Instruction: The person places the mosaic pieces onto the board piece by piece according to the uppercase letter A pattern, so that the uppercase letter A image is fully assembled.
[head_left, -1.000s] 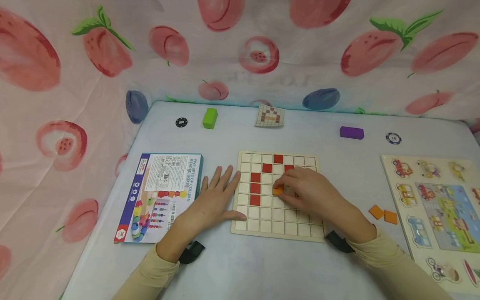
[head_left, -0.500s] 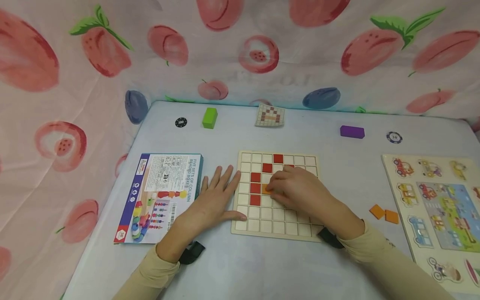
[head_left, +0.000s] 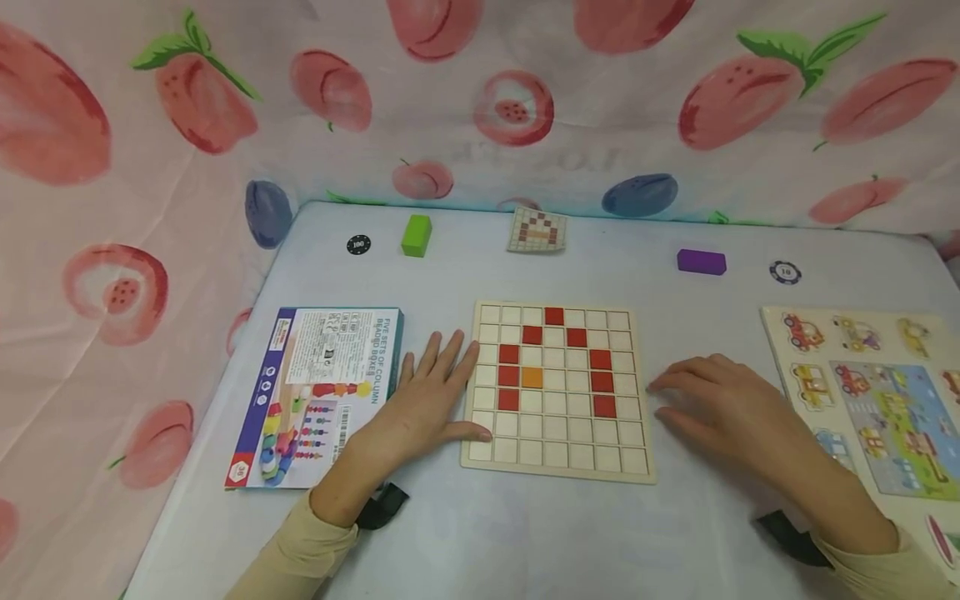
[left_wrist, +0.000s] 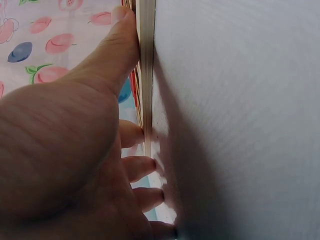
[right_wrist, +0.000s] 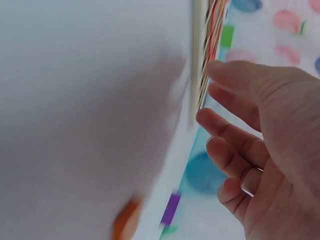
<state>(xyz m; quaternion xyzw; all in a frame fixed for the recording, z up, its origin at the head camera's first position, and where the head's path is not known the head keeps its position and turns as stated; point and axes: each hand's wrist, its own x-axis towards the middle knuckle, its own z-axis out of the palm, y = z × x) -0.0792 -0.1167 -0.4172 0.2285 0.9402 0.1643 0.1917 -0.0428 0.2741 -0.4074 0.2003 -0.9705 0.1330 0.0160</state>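
While orange tile sits in grid board, just right of red tiles' left column, we see no hand on it. Our left hand lies flat, fingers straight, on table, thumb against board's left edge. Our right hand holds nothing, fingers relaxed, just right of board. Boxed bead set lies left of left hand; vehicle puzzle right; green block, purple block at far edge.
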